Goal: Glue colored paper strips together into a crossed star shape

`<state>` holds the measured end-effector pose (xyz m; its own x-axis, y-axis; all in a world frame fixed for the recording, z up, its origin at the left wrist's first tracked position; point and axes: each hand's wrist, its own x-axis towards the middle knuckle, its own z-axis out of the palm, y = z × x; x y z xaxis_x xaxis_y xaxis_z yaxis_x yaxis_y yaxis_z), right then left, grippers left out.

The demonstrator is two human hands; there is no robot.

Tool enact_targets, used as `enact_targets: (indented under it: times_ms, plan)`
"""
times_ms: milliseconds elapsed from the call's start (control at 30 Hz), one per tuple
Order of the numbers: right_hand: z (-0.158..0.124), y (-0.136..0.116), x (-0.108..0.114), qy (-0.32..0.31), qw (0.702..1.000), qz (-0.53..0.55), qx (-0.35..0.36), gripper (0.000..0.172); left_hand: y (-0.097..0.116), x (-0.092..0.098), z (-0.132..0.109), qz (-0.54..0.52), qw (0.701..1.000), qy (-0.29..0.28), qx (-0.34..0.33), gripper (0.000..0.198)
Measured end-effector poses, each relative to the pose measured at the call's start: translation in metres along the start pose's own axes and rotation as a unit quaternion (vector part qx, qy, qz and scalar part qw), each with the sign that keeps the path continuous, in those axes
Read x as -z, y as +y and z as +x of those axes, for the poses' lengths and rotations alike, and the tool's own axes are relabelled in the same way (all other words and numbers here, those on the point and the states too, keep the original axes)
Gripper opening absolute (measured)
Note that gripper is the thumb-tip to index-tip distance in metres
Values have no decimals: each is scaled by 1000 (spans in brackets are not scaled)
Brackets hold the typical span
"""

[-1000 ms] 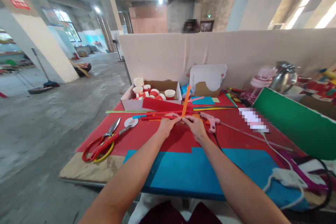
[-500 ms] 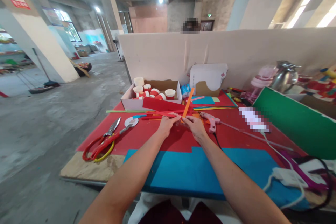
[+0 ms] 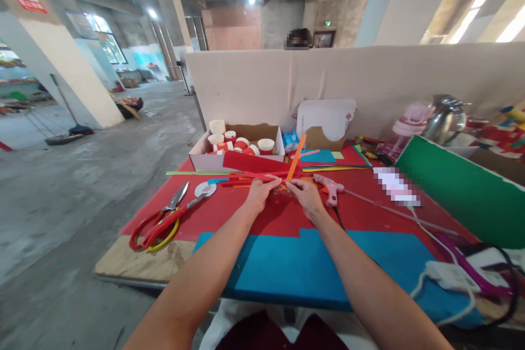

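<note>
Orange paper strip (image 3: 296,157), head view: rises tilted away and to the right above the red sheet (image 3: 229,213); its low end is pinched in the closed fingertips of the right hand (image 3: 305,197), which leaves the rest free to swing. Left hand (image 3: 259,194) is just beside it, thumb and fingers closed, seemingly on a red paper strip (image 3: 250,176) lying flat across; the two ends meet between the hands. Pink glue gun (image 3: 330,186) lies just right of the right hand, within easy reach; scissors (image 3: 159,221) are well apart at left; box of paper cups (image 3: 235,147) sits behind.
</note>
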<state>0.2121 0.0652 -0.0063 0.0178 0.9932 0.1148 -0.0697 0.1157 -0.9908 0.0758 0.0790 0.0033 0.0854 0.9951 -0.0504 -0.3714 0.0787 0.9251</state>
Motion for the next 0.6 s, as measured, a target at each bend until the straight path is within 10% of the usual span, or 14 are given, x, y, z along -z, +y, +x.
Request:
enact_targets:
  times_ms: [600]
  plan:
    - [2,0,4,58,998,-34,9,27,26,36,21,-91,987,121,-52,34]
